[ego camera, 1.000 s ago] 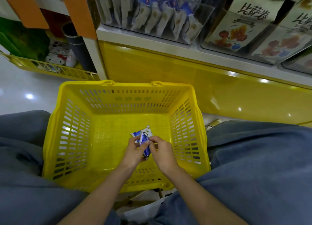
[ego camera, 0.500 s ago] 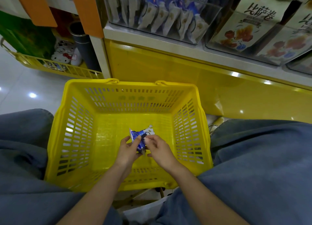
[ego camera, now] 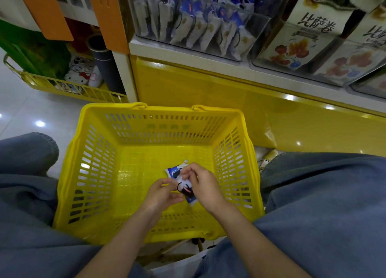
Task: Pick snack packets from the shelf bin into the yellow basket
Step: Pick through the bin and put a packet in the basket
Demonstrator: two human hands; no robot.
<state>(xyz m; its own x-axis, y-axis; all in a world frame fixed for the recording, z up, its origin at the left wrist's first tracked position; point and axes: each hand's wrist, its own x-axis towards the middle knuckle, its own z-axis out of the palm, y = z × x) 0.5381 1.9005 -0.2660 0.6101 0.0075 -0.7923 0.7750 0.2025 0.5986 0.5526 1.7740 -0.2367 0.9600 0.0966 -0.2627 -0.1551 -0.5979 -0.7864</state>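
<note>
- While both hands work low inside the yellow basket, the left hand and right hand share one blue-and-white snack packet.
- Left hand: fingers curled, pinching the packet's near end.
- Right hand: thumb and fingertips pinch its upper part.
- Packet sits between the two hands, just above the basket floor; contact with the floor cannot be told.
- Beyond the hands: glossy yellow shelf base, and above it the clear shelf bin with matching packets.
- Left of the hands: white tiled floor with lamp reflections.
- Either side of the hands: knees in blue denim.
</note>
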